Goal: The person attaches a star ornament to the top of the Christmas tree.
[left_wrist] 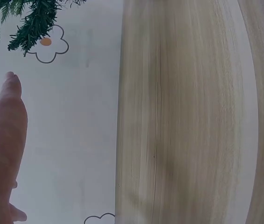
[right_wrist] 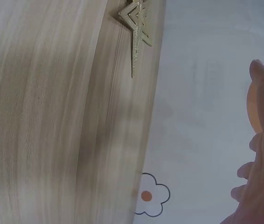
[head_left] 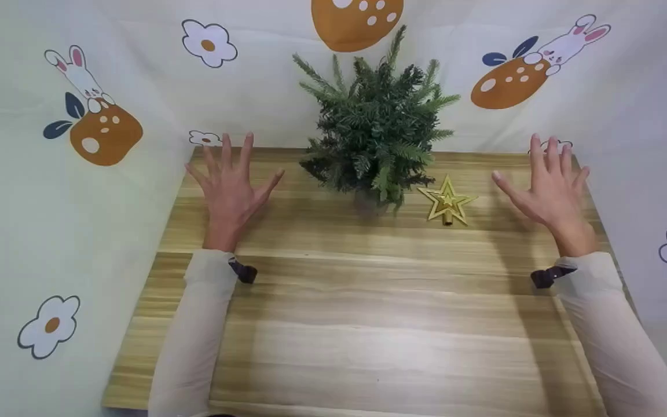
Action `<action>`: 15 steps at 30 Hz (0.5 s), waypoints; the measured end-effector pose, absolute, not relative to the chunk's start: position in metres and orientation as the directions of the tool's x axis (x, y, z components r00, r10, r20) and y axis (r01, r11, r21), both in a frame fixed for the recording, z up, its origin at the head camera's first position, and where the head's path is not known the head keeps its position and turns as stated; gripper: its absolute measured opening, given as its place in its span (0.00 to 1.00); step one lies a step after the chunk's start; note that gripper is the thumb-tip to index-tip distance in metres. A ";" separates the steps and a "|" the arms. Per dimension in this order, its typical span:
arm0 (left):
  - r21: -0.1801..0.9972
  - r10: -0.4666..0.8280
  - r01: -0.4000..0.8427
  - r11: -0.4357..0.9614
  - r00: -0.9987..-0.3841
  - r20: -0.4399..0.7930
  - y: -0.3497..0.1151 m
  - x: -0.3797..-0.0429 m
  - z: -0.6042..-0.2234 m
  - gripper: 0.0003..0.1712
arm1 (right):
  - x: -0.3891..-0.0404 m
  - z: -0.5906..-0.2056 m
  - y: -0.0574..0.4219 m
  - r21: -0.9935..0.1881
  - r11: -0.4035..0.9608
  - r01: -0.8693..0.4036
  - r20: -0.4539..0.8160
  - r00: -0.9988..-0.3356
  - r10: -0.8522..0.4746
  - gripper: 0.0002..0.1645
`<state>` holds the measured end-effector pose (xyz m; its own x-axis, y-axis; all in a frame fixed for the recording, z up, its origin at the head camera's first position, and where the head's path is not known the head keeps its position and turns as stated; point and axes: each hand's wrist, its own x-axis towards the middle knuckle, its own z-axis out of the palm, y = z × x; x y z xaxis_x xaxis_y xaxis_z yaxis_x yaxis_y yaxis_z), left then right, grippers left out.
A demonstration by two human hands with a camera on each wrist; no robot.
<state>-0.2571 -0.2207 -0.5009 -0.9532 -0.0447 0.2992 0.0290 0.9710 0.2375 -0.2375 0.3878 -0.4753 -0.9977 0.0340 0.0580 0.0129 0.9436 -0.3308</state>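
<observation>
A small artificial Christmas tree (head_left: pixel 377 121) stands at the back middle of the wooden table, its base mostly hidden under the branches. Just right of it lies a gold star tree topper (head_left: pixel 447 201) with a short socket at its lower end. My left hand (head_left: pixel 230 188) is spread to the left of the tree, holding nothing. To the right of the star, my right hand (head_left: pixel 552 188) is spread as well, with nothing in it. In the right wrist view the star (right_wrist: pixel 139 23) shows near the top; the left wrist view catches some tree branches (left_wrist: pixel 36 23).
A wooden table (head_left: pixel 368 324) spans the area beneath both arms. Behind it and at its sides hangs pale cloth (head_left: pixel 264 87) printed with rabbits, orange fruit and flowers. A dark camera mount (head_left: pixel 245 272) is on the left wrist, another mount (head_left: pixel 546 277) on the right.
</observation>
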 end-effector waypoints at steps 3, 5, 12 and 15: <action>0.239 -0.046 0.028 0.971 -0.953 0.298 -0.220 -0.257 -0.501 0.60 | -0.237 -0.476 0.388 -0.332 0.943 0.012 0.056 -0.998 0.033 0.67; 0.240 -0.048 0.025 0.971 -0.954 0.295 -0.220 -0.258 -0.500 0.61 | -0.237 -0.476 0.387 -0.332 0.943 0.012 0.053 -0.998 0.031 0.67; 0.233 -0.056 0.008 0.973 -0.962 0.269 -0.219 -0.258 -0.498 0.62 | -0.234 -0.476 0.387 -0.335 0.942 0.011 0.047 -0.998 0.028 0.67; 0.221 -0.055 0.006 0.975 -0.963 0.266 -0.219 -0.258 -0.498 0.62 | -0.233 -0.476 0.387 -0.330 0.944 0.009 0.052 -0.998 0.028 0.67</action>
<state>-0.2576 -0.2187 -0.4976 -0.9625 -0.0546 0.2656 0.0055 0.9754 0.2206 -0.2333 0.3873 -0.4759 -0.9982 0.0281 0.0525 0.0093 0.9441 -0.3295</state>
